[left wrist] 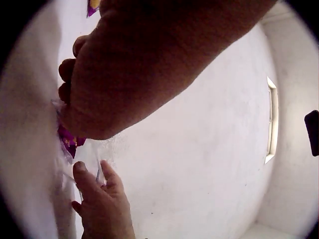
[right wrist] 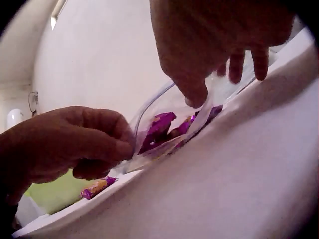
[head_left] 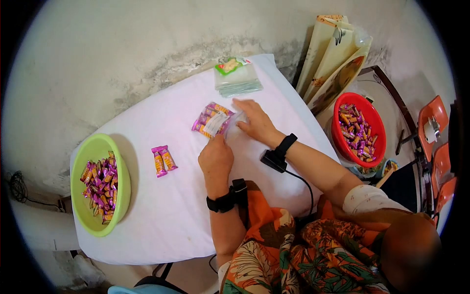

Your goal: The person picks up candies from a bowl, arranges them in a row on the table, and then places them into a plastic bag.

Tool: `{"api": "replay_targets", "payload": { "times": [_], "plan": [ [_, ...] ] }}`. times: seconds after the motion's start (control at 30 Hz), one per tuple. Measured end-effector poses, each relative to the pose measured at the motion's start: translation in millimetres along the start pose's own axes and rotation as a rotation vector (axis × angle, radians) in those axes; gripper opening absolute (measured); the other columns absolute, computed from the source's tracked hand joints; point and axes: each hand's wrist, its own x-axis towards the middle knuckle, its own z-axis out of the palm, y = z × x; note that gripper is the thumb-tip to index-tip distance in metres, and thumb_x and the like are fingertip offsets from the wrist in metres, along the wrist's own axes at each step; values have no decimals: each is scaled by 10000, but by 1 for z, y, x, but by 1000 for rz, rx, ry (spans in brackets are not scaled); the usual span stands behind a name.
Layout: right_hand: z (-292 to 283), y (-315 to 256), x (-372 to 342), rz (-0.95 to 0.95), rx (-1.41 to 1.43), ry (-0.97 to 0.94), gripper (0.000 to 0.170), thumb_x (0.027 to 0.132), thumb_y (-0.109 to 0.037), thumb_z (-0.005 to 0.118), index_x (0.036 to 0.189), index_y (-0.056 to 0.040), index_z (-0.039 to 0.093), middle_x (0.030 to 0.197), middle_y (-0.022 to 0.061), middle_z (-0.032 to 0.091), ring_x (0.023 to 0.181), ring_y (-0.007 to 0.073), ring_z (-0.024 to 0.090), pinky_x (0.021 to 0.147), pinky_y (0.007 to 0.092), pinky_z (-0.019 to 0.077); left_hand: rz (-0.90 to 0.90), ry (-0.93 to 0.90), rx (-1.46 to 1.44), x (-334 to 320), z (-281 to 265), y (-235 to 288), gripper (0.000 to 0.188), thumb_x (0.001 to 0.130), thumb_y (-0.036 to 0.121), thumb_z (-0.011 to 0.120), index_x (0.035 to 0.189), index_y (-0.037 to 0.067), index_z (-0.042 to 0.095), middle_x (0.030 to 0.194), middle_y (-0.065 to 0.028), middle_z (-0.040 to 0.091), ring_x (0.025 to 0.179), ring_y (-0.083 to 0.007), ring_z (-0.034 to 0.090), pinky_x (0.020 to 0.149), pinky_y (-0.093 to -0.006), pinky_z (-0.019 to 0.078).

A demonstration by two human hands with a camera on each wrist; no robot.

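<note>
A clear plastic bag [head_left: 236,119] with several purple-and-orange wrapped snack bars [head_left: 210,117] inside lies on the white-covered table, a whitish label over the bars. My left hand [head_left: 216,159] pinches the bag's near edge, as the right wrist view shows beside the parted mouth. At the other side of the mouth, my right hand [head_left: 258,122] has its thumb [right wrist: 195,94] against the plastic and its other fingers stretched out. Two more wrapped bars [head_left: 164,160] lie on the table left of my left hand.
A green basin [head_left: 126,196] of wrapped bars stands at the table's left. Flat clear bags [head_left: 238,87] lie stacked at the back, a green-printed packet [head_left: 230,65] on top. Off the right edge is a red basin [head_left: 381,142] of more bars, near orange chairs [head_left: 433,115].
</note>
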Motion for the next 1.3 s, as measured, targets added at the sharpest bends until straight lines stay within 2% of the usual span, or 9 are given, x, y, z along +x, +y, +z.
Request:
{"api": "replay_targets", "payload": {
  "times": [0.07,0.4,0.5,0.6,0.77,0.83,0.87,1.13,1.3],
  "plan": [
    [-4,5,-1,165,130,-366,196,744,-101,652,931,-70,602,881,122,591,819,307,566,718,397,464,10,-1,19,0,0,-2,109,815,174,546,810,70,579,747,-153,625,684,-357,608,591,-454,475],
    [-25,-2,-9,98,102,-334,176,707,-63,619,883,-71,631,871,127,585,843,325,551,729,404,460,82,259,20,2,4,3,95,790,113,587,877,79,568,889,-106,576,861,-314,585,690,-410,503],
    [-42,-36,18,-36,143,-287,250,708,-49,613,955,-82,632,909,124,585,877,323,547,755,412,455,53,-20,96,3,-2,6,192,780,81,576,973,83,574,973,-106,583,912,-317,580,722,-403,508],
    [-21,-75,40,-173,397,-659,294,766,-65,577,1057,-55,612,967,156,614,949,301,568,824,379,454,109,-15,-66,-3,12,-2,245,839,123,557,1082,90,556,1103,-106,569,1024,-297,554,809,-392,488],
    [31,-142,74,-477,12,-1238,420,838,-217,547,1250,-139,526,1011,170,629,984,347,579,870,418,436,-127,232,-1498,-28,60,-16,283,894,191,538,1158,88,537,1198,-112,544,1118,-250,512,894,-371,449],
    [60,-156,78,-468,67,-1457,462,855,-259,523,1301,-150,470,996,176,628,987,374,572,871,439,434,128,345,-826,-25,70,-27,343,918,194,510,1242,87,486,1253,-114,515,1174,-248,479,962,-368,401],
    [77,-158,72,-469,68,-1457,462,855,-259,523,1301,-150,470,996,176,628,987,374,572,871,439,434,354,415,-139,-21,74,-33,404,941,197,482,1327,85,435,1308,-116,487,1229,-247,446,1031,-364,352],
    [122,-157,65,-369,86,-1467,245,820,-282,546,885,-59,624,910,156,633,861,332,600,725,434,465,142,247,-667,-18,67,-31,447,873,239,562,1291,104,482,1247,-101,546,1163,-228,504,952,-351,419],
    [42,-114,97,-166,523,-813,188,819,-204,583,949,-104,675,900,133,632,857,278,604,742,360,477,281,262,-304,-2,16,-4,241,843,225,554,1042,99,608,1029,-99,621,959,-266,598,744,-369,508]
  ]
}}
